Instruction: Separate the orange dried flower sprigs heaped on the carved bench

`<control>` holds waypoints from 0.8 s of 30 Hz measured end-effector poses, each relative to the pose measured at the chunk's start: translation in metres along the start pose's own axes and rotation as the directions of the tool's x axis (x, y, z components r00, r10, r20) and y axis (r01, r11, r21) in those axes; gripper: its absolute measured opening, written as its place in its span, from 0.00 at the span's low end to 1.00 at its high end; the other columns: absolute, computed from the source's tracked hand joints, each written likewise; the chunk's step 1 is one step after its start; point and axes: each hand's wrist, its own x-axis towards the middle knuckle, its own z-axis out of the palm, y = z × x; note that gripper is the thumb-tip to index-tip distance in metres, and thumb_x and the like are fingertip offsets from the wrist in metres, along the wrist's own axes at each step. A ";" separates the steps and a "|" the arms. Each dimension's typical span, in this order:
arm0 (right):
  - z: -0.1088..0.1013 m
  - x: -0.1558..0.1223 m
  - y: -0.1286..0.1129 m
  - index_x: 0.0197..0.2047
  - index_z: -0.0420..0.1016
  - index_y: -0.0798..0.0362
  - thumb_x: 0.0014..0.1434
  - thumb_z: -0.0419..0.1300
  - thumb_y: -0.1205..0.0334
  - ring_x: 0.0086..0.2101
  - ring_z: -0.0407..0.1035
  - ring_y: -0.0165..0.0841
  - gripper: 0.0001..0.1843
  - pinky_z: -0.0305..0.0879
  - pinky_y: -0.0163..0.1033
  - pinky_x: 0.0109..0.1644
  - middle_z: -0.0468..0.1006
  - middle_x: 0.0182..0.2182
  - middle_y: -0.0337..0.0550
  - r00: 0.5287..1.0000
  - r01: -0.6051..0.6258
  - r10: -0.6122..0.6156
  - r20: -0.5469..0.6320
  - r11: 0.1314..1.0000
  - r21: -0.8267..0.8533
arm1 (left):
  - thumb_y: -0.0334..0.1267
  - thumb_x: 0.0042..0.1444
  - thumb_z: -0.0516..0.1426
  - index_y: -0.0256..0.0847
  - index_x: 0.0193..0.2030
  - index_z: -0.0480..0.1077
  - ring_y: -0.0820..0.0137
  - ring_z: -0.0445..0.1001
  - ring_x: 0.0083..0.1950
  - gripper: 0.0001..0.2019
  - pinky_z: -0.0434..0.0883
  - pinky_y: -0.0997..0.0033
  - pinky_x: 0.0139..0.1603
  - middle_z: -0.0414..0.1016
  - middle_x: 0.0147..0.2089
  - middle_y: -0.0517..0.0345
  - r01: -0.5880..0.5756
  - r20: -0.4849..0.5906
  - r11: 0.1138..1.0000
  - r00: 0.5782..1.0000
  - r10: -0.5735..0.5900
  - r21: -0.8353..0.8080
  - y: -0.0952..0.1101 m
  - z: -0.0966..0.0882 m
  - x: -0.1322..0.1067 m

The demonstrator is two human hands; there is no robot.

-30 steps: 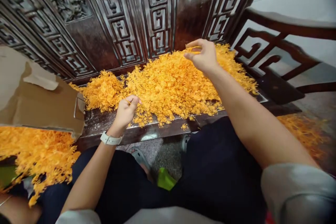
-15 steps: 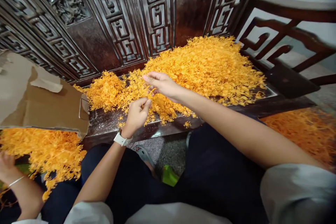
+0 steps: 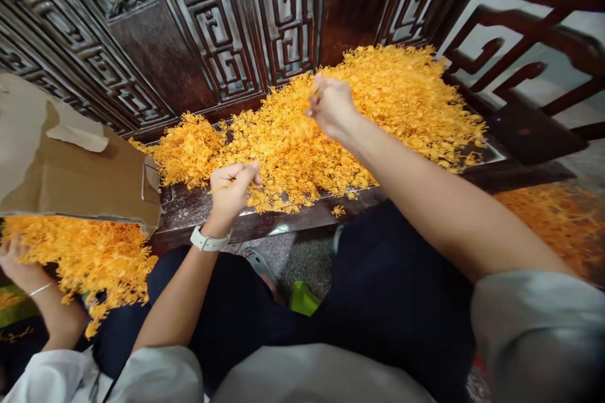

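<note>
My left hand [image 3: 231, 189], with a white watch [image 3: 208, 240] on its wrist, is closed on a thin orange stem [image 3: 223, 187] in front of the bench's near edge. Farther right and higher, my right hand [image 3: 333, 106] is over a big heap of small branched orange pieces [image 3: 397, 101]. Its fingers are curled together, and whatever they pinch is hidden and slightly blurred. A smaller clump of the same orange pieces [image 3: 189, 148] lies to the left, beyond my left hand.
The pieces lie on a dark wooden bench [image 3: 184, 214] with a carved back [image 3: 165, 56]. A torn cardboard box [image 3: 94, 170] stands at left. Below it, another person's hand [image 3: 19, 264] touches more orange pieces [image 3: 94, 258]. An orange pile [image 3: 558, 227] sits at lower right.
My hands have parted. The right hand has moved up and right over the heap, its fingers curling; the left has shifted slightly left and up. The other person's hand has risen.
</note>
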 end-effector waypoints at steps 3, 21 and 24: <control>-0.037 0.032 -0.006 0.36 0.62 0.48 0.78 0.57 0.59 0.24 0.56 0.26 0.14 0.63 0.36 0.34 0.63 0.25 0.32 0.981 0.123 -0.166 -0.101 0.932 -0.342 | 0.40 0.63 0.68 0.41 0.17 0.68 0.74 0.75 0.24 0.24 0.73 0.69 0.34 0.76 0.21 0.59 -0.028 0.006 1.000 1.000 0.028 -0.012 0.000 -0.018 0.007; 0.021 -0.096 0.009 0.23 0.63 0.51 0.70 0.67 0.41 0.23 0.51 0.26 0.32 0.58 0.36 0.31 0.59 0.20 0.32 0.531 0.313 0.087 0.843 0.905 -0.290 | 0.65 0.60 0.68 0.48 0.38 0.64 0.72 0.73 0.26 0.26 0.66 0.70 0.25 0.72 0.27 0.63 0.048 -0.051 0.999 0.998 -0.047 0.019 -0.005 -0.022 0.031; 0.022 -0.089 0.009 0.24 0.58 0.50 0.69 0.69 0.44 0.24 0.47 0.25 0.33 0.60 0.36 0.35 0.53 0.20 0.30 0.650 0.288 0.009 0.760 0.923 -0.257 | 0.63 0.60 0.68 0.45 0.38 0.70 0.77 0.65 0.19 0.23 0.58 0.71 0.20 0.75 0.28 0.62 0.067 0.085 0.993 0.994 -0.075 0.092 -0.003 -0.026 0.027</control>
